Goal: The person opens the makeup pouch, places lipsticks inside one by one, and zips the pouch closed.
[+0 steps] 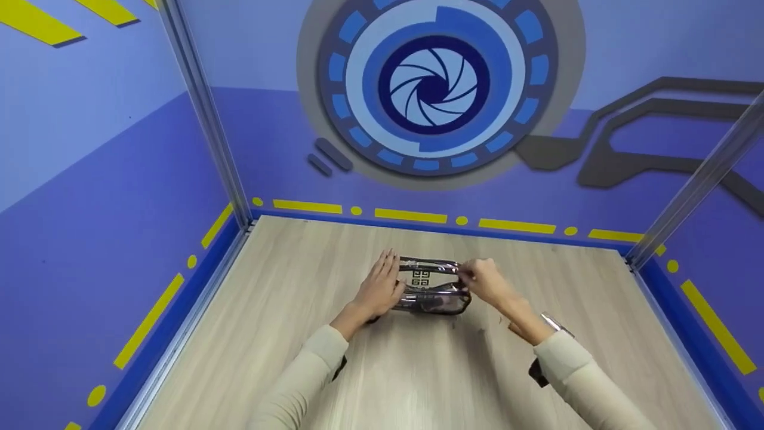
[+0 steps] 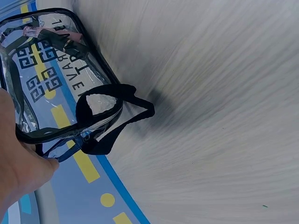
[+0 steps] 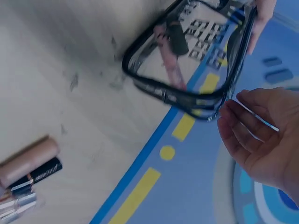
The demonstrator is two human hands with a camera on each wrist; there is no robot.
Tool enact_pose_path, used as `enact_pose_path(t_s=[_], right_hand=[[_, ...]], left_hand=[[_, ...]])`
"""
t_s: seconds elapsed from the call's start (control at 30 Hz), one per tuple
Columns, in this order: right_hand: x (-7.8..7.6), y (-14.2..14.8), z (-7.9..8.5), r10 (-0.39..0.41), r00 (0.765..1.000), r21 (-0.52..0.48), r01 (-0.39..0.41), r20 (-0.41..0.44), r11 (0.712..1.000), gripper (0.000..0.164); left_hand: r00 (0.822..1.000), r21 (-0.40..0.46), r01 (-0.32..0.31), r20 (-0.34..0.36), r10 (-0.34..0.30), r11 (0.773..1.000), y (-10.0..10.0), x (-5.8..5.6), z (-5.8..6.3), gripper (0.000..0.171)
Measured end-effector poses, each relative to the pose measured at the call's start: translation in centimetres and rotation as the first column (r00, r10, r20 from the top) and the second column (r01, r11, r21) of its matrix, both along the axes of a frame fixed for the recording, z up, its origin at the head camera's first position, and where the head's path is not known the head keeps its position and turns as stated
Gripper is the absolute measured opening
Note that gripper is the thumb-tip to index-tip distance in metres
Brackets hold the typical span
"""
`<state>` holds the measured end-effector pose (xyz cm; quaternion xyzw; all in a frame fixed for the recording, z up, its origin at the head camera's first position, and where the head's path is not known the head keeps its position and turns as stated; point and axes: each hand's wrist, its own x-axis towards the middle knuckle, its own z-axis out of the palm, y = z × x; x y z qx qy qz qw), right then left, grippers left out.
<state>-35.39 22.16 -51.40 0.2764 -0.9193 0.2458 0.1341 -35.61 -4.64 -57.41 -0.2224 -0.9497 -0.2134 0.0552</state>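
A clear cosmetic bag (image 1: 436, 303) with black trim and a black printed logo sits on the table. My left hand (image 1: 378, 286) grips its left end, fingers along the far side and thumb nearer me. At the right end, my right hand (image 1: 486, 282) pinches the bag's rim with thumb and fingertips; whether a zipper pull is between them is too small to tell. Inside the bag lie a pink tube (image 3: 169, 58) and a dark tube (image 2: 63, 43). A black strap loop (image 2: 105, 144) sticks out from the left end.
Near my right forearm, a pinkish tube (image 3: 30, 161), a black tube (image 3: 46, 169) and a silvery clear-capped item (image 3: 18, 205) lie on the wooden table (image 1: 418, 370). Blue printed panels (image 1: 262, 143) and metal posts (image 1: 206, 113) enclose the table.
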Motion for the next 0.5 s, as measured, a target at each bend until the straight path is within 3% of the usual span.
enact_pose_path(t_s=[0.13, 0.27, 0.37, 0.5], right_hand=[[-0.3, 3.3, 0.3, -0.065, 0.997, -0.023, 0.064, -0.035, 0.998, 0.01], [-0.3, 7.6, 0.2, -0.166, 0.985, 0.03, 0.165, 0.05, 0.986, 0.01], [0.2, 11.2, -0.5, -0.246, 0.957, 0.108, 0.231, 0.153, 0.967, 0.016], [1.2, 15.7, -2.2, -0.308, 0.903, 0.172, 0.267, 0.299, 0.948, 0.022]], left_hand=[[1.0, -0.002, -0.004, -0.003, 0.004, 1.0, -0.2, -0.2, -0.1, 0.064], [1.0, -0.003, -0.01, 0.004, 0.01, 1.0, -0.2, 0.0, 0.0, 0.064], [1.0, 0.009, -0.005, 0.01, 0.005, 1.0, -0.2, 0.2, -0.1, 0.064], [1.0, 0.032, 0.012, -0.006, -0.012, 0.999, -0.1, 0.1, -0.2, 0.065]])
